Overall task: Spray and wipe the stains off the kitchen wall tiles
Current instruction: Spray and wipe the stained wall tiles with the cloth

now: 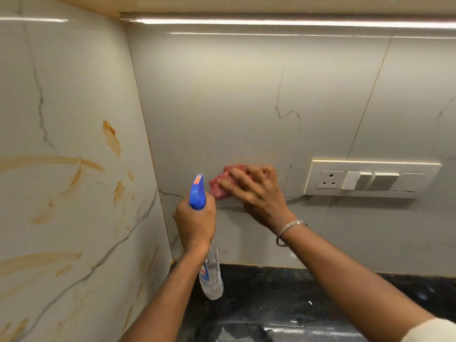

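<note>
Now, on the left, the side wall is carrying many orange-brown stains, in smears and long streaks, and nothing is touching them. Just right of the corner, the left hand is gripping the bottle by its neck, the fingers closed round it under the blue spray head. The head is pointing up toward the back wall, and the clear body is hanging below the wrist, above the surface.

Beside the head, the red cloth is lying against the back wall. The right hand is pressing it there with fingers spread and nearly straight, not curled round it. This hand is blurred, so I am judging that it is wiping. A thin bangle is sitting on the right wrist. Farther right, a switch plate with one socket is mounted on the same wall, apart from the cloth.

So the wiping step is going on at the back wall, which is looking almost clean here. The larger work, on the side wall, is not yet done. The next move is probably calling for turning the nozzle left, spraying the streaks, and bringing the cloth across the corner, while keeping liquid away from the socket.

The surface is dark, glossy, speckled stone along the foot of the back wall. The tiles are showing grey veins, and a light strip is glowing above.
</note>
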